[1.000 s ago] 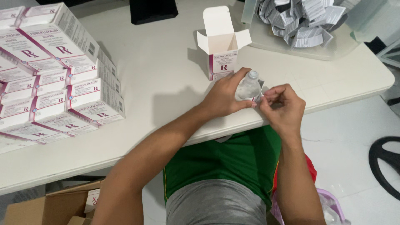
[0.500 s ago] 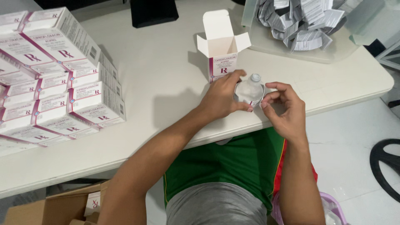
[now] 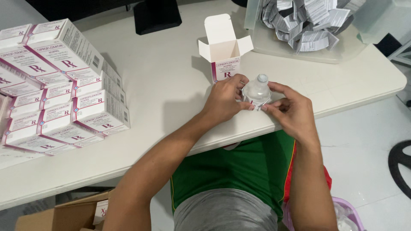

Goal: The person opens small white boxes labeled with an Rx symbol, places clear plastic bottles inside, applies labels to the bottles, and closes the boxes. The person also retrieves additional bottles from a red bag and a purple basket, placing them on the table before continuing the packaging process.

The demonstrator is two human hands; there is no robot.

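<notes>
Two hands meet at the near edge of the white table. The left hand and right hand both pinch a small clear plastic bottle with a folded paper around it. It looks light, smooth and a bit slippery, so holding its sides seems best. Behind it stands an open white and pink box.

A white table fills most of the view, its rounded front edge running just under the hands. Beyond the hands stands a dark monitor base. To their right lies pale, glossy floor, catching soft even light. Below the left forearm sits an open cardboard carton.
</notes>
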